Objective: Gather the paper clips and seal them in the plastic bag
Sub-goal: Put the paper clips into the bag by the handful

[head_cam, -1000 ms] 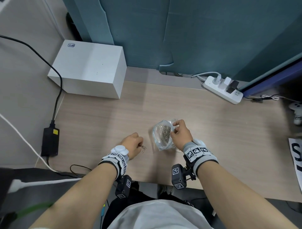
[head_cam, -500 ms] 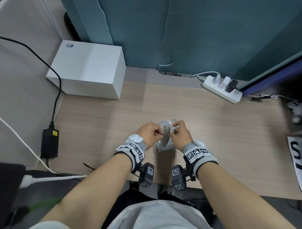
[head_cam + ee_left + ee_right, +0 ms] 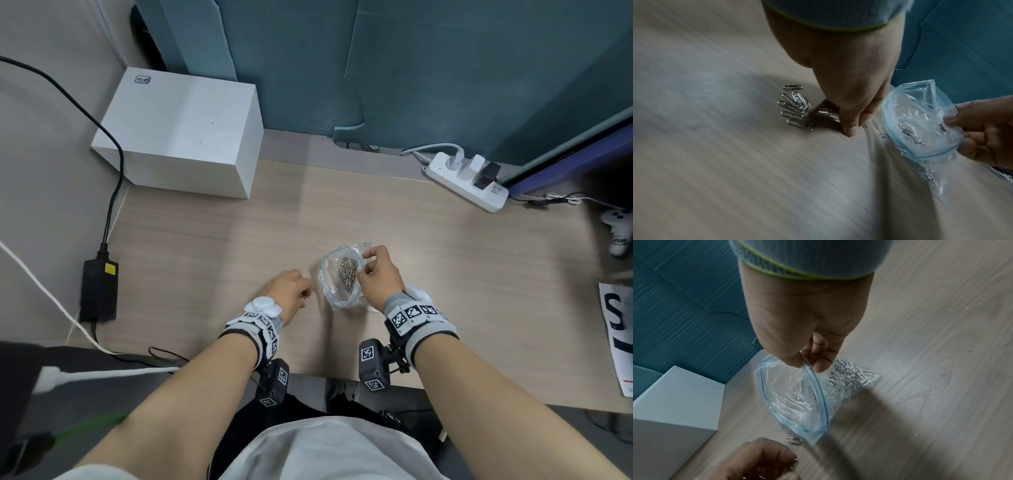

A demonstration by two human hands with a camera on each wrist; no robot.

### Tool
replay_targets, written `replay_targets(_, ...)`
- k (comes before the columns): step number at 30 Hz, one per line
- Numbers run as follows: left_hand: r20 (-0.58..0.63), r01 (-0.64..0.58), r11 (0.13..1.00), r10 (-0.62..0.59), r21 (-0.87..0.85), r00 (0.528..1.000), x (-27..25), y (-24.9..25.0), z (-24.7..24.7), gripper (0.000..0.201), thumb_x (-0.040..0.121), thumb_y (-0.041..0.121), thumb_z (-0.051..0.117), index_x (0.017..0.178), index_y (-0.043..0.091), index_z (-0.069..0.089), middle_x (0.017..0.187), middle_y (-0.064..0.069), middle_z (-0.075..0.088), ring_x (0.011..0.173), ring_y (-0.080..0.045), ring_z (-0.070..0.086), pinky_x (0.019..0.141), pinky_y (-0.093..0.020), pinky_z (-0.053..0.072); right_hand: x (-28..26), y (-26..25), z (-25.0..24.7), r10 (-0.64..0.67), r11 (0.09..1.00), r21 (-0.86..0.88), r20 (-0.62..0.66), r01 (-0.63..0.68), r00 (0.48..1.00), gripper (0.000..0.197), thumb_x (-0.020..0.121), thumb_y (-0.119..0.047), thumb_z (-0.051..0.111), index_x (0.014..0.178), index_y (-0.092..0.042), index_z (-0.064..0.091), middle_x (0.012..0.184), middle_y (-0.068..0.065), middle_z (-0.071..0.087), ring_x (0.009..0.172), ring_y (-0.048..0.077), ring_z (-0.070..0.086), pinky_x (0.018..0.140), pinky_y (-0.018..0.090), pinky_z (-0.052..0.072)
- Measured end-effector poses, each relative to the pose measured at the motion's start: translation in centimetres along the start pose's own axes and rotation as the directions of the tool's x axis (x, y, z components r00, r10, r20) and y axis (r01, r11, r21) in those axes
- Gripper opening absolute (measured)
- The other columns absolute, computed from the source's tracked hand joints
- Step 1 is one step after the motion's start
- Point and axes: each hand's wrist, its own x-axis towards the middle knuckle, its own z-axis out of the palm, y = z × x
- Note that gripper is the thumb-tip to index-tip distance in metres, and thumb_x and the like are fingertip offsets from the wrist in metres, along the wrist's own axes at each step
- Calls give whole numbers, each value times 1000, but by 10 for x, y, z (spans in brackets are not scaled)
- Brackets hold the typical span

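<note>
Beside the plastic bag (image 3: 340,279), the left hand (image 3: 287,295) has been brought back to the loose paper clips (image 3: 795,108), fingers closing on some. The bag's mouth is pinched open by the right hand (image 3: 378,275), so more clips are left to gather.

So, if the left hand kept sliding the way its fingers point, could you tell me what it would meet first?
Probably the loose paper clips lying just past the left hand, then the plastic bag; depth is unclear.

Bare bench (image 3: 445,274) lies open to the right of the plastic bag (image 3: 337,291) and ahead of both hands. At the far left a white box (image 3: 178,137) blocks the back corner; a power strip (image 3: 469,185) lines the far right edge. Loose paper clips (image 3: 795,108) sit beside the left hand (image 3: 287,294), with a narrow gap between them and the bag.
</note>
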Motion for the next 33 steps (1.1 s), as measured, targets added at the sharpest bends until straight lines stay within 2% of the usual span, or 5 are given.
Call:
replay_targets(10, -58, -94, 996, 93, -7, 994, 19, -6, -10, 29, 87, 9, 67, 106, 32, 67, 99, 7, 57, 94, -18, 54, 74, -34, 49, 1, 8, -10, 24, 1000, -8, -48, -25, 999, 27, 92, -12, 60, 111, -26, 48, 81, -2, 62, 75, 22, 62, 70, 34, 49)
replay_targets(16, 15, -85, 991, 84, 102, 996, 12, -13, -21, 18, 88, 13, 63, 93, 30, 66, 98, 10, 58, 97, -18, 55, 70, -33, 50, 2, 8, -12, 17, 1000, -2, -51, -17, 999, 26, 93, -12, 60, 112, -25, 48, 81, -3, 61, 76, 22, 63, 72, 35, 51)
replay_targets(21, -37, -210, 968, 217, 140, 975, 17, -9, -18, 45, 84, 5, 64, 122, 29, 66, 126, 8, 63, 115, -23, 54, 89, -37, 50, 5, 6, -20, 11, 1000, 7, -67, -10, 998, 26, 93, -12, 61, 113, -25, 49, 82, -2, 62, 77, 22, 63, 69, 34, 49)
replay_targets(28, 87, -327, 907, 315, 266, 945, 17, -7, -20, 40, 95, 32, 42, 126, 35, 67, 139, 5, 61, 125, -27, 55, 94, -45, 49, 9, -4, -26, -38, 999, -17, -75, 36, 996, 26, 93, -10, 58, 112, -25, 49, 82, -1, 62, 71, 15, 59, 57, 25, 39)
replay_targets(33, 92, -299, 916, 285, 266, 954, 12, -11, -11, 61, 87, 5, 58, 144, 26, 53, 149, 6, 52, 136, -25, 48, 103, -46, 45, 11, -8, -36, -61, 998, -39, -78, 58, 995, 26, 93, -9, 56, 113, -24, 50, 82, 0, 63, 71, 14, 58, 56, 25, 37)
